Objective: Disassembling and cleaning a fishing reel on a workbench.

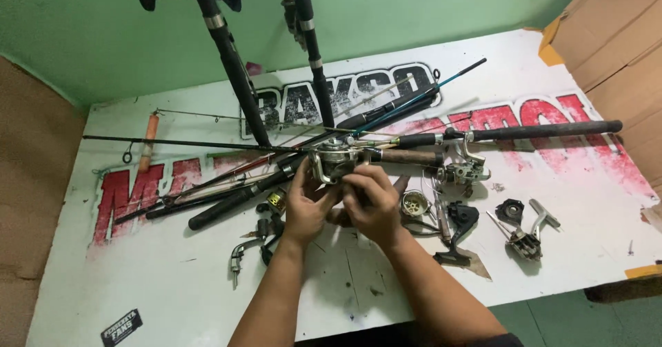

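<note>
We held a silver fishing reel (331, 164) in both hands above the middle of the white table (565, 264). Our left hand (307, 209) was curled around its lower left side, fingers closed on the body. Our right hand (372, 206) wrapped it from the right, fingers bent over the top. The reel sat on a rod (483, 135) whose long axis ran nearly level, left to right, with the black foam grip pointing toward the right edge of the table.

Two thicker black rods (231, 64) leaned upward against the green wall (414, 9), each carrying a reel near its top. Several thinner rods lay fanned across the table; we could not count them exactly where they crossed. Loose parts lay near us: one round spool (415, 203), one black cap (510, 211), and two crank handles (238, 257).
</note>
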